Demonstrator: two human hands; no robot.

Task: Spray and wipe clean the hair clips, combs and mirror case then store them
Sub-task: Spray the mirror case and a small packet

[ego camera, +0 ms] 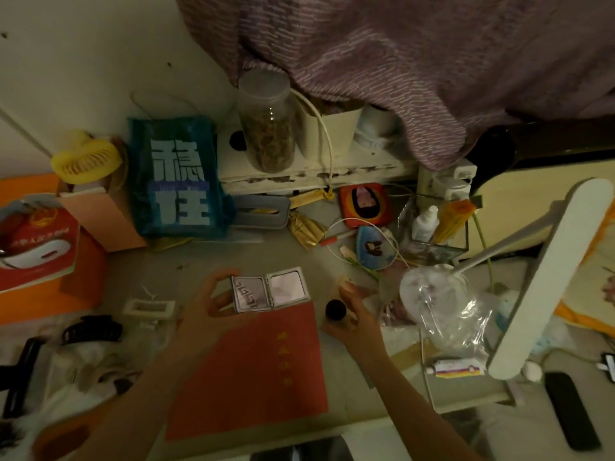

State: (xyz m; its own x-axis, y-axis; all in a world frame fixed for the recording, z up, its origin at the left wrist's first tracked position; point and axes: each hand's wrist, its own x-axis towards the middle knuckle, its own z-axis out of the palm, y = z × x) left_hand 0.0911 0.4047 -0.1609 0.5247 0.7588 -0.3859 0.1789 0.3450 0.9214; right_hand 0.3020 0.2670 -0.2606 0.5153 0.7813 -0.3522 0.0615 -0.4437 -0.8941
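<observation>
My left hand (pixel 208 302) holds the open mirror case (pixel 270 289) above the desk, gripping its patterned lid side, with the mirror half facing up. My right hand (pixel 352 314) grips a small dark-topped spray bottle (pixel 334 310) just right of the case, its top pointing toward the mirror. A white claw hair clip (pixel 149 308) and a black claw clip (pixel 91 329) lie on the desk at the left. A black comb-like piece (pixel 20 374) lies at the far left edge. A white cloth (pixel 96 364) is crumpled under the clips.
A red booklet (pixel 253 371) lies on the desk under my hands. A blue bag (pixel 178 181), a yellow fan (pixel 87 159), a jar (pixel 268 128) and a white shelf (pixel 312 171) stand behind. A white desk lamp (pixel 545 277), a plastic bag (pixel 449 307) and small bottles (pixel 424 222) crowd the right.
</observation>
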